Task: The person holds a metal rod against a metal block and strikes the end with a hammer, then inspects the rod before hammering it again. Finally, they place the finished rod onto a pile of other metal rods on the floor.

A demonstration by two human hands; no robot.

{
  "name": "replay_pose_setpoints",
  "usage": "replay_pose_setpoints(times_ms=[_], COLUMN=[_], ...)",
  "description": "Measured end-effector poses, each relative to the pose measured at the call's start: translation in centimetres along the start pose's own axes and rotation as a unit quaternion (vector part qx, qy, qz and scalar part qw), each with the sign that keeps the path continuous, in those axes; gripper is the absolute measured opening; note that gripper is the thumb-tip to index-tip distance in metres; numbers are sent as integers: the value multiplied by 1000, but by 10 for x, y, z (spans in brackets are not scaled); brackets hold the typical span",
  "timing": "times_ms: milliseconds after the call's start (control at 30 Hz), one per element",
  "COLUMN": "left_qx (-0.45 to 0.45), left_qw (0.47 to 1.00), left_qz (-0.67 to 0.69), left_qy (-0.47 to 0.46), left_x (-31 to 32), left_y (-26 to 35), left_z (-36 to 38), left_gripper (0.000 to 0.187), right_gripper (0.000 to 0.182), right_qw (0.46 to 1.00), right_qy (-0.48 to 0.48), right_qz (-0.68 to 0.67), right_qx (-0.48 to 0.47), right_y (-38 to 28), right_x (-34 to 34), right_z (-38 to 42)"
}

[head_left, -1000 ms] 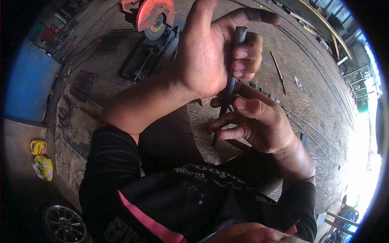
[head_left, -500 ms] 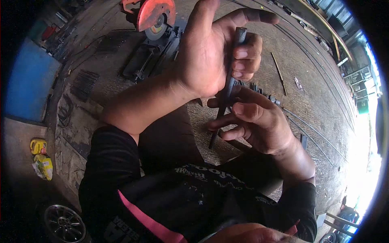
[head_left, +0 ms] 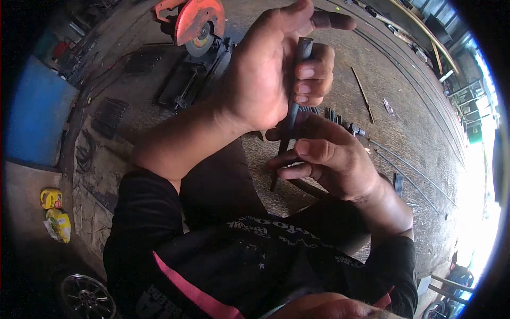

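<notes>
A dark metal rod (head_left: 304, 50) is held at a slant, its upper end pointing up and its lower end down to the left. My left hand (head_left: 271, 80) is closed on the upper part, with several fingers curled round it, the palm showing and the index finger stretched out. Lower down, my right hand (head_left: 334, 154) has its fingers about the rod, the thumb a little apart from it. Behind the hands, short dark metal pieces (head_left: 333, 116) lie on the ground, partly hidden.
An orange cut-off saw (head_left: 199, 26) stands at the upper left. Bundles of dark rods (head_left: 109, 117) lie near it. Long thin rods (head_left: 409, 170) stretch across the floor at right. A yellow container (head_left: 51, 199), a blue panel (head_left: 40, 111) and a wheel (head_left: 87, 295) are on the left.
Both hands and the rod have shifted slightly left in view. The grip looks the same; the background has moved a little too.
</notes>
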State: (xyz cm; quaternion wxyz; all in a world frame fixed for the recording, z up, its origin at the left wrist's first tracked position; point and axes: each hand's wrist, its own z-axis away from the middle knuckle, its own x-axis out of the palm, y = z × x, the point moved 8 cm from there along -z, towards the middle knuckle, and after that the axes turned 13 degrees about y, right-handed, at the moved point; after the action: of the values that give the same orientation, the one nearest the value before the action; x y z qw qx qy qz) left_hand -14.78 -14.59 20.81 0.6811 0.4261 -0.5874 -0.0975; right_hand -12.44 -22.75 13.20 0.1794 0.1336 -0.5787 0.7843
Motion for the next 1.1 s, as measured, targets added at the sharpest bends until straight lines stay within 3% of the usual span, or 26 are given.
replay_pose_setpoints(times_ms=[133, 400, 467, 567, 633, 733, 800, 833, 900, 1000, 1100], left_qx=[-14, 31, 19, -1, -10, 6, 116, 111, 170, 57, 94], left_qw=[1000, 993, 995, 997, 997, 999, 992, 992, 962, 952, 924], left_qz=[5, 31, 32, 32, 29, 33, -14, -17, -144, -258, -343], left_qy=[10, -113, -90, -69, -72, 0, 52, 49, 156, 156, 142], left_x=[3, 0, 3, -1, -7, -32, -54, -61, -92, -113, -112], left_y=[0, -5, -3, -3, -8, -12, 2, -6, -21, -70, -75], left_z=[3, -5, -1, -3, -8, -22, -37, -45, -61, -68, -68], left_gripper=[64, 75, 75, 75, 76, 76, 73, 73, 67, 54, 45], right_gripper=[60, 55, 52, 44, 36, 32, 29, 27, 28, 27, 25], right_qw=[1000, 999, 998, 982, 936, 894, 892, 888, 868, 844, 832], right_qy=[-12, -10, -13, -3, 29, 48, 77, 103, 146, 220, 241], right_qz=[9, 41, 63, 174, 320, 408, 408, 409, 424, 427, 428], right_qx=[-7, -12, -16, -70, -145, -177, -179, -182, -212, -238, -257], right_y=[-1, -2, -2, 1, 4, 9, 12, 11, 6, -2, 3], right_x=[1, -2, -4, -14, -25, -38, -49, -57, -72, -92, -99], right_z=[1, 0, -3, -12, -22, -41, -53, -60, -71, -79, -79])
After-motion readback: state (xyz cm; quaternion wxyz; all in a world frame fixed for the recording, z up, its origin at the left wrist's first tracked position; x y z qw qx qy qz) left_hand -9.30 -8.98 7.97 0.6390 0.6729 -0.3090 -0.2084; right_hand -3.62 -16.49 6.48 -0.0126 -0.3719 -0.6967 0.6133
